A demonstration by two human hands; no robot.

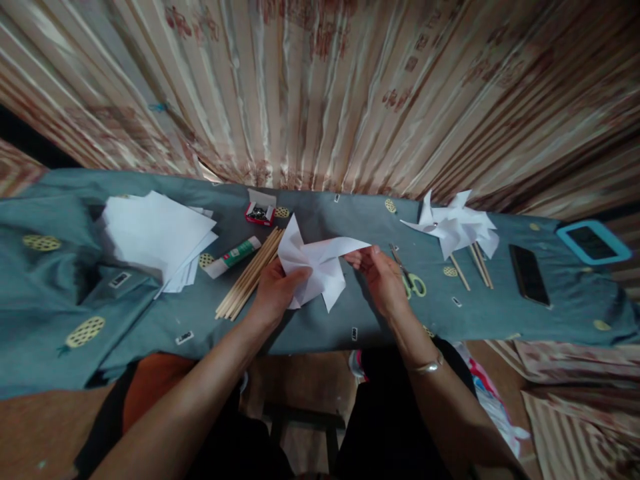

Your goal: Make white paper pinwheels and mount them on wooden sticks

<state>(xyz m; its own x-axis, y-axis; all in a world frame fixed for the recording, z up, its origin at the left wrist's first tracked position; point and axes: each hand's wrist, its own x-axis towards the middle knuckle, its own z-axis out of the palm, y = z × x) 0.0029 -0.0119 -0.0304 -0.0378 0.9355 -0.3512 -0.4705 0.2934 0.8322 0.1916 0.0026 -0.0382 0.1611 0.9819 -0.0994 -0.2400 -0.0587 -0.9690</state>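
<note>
Above the cloth-covered table, a white paper pinwheel (320,257) is held with its blades folded toward the middle. My left hand (277,290) grips it, the thumb pressed near its centre and the fingers hidden beneath. At the right, my right hand (383,277) pinches the tip of one long blade between thumb and fingers. Wooden sticks (247,277) lie in a bundle just left of my left hand. Scissors with green handles (414,283) rest right beside my right hand, partly covered by it.
A stack of white paper (155,233) lies at the left, near a glue stick (240,253). Behind stands a small open red box (260,212) of dark metal pieces. Finished pinwheels (457,223) on sticks, a phone (529,275) and a blue-framed device (595,242) lie rightward.
</note>
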